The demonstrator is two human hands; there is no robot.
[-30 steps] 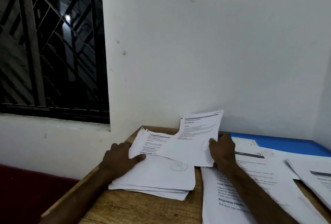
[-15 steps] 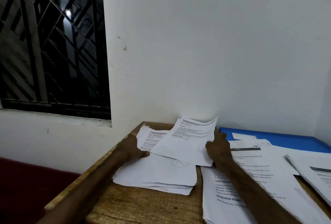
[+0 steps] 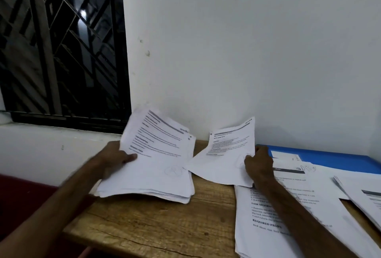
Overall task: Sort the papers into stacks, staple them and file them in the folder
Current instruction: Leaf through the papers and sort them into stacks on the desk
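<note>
Our left hand (image 3: 115,157) grips a thick stack of white printed papers (image 3: 156,167). Our right hand (image 3: 258,165), held apart, pinches one white printed sheet (image 3: 224,154).

A single sheet (image 3: 224,158) is hanging over the table (image 3: 165,222). Left of the sheet a thick stack (image 3: 148,165) is resting on the table; right of it and nearer, a second stack (image 3: 268,226) is lying; right and behind, the folder (image 3: 329,157) is lying partly under that stack
</note>
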